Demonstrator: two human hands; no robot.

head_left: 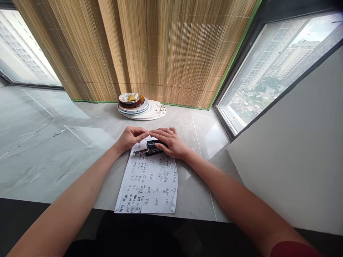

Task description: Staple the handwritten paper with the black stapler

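Note:
A black stapler [152, 143] lies on a handwritten sheet of paper [150, 178], its silver metal part [140, 152] jutting out to the left. My right hand [171, 142] rests over the stapler's right end, the thumb on its near side and the fingers stretched along its far side. My left hand [132, 137] is closed in a pinch just beyond the stapler, near the paper's far edge. Its fingertips meet those of my right hand. Anything between them is too small to make out.
Behind my hands stands a stack of plates [134, 105] beside an oval white board or dish [157, 111]. A bamboo blind [160, 53] hangs along the back. At right are a window [268, 75] and a white wall [294, 153]. All rests on a grey marbled surface [80, 167].

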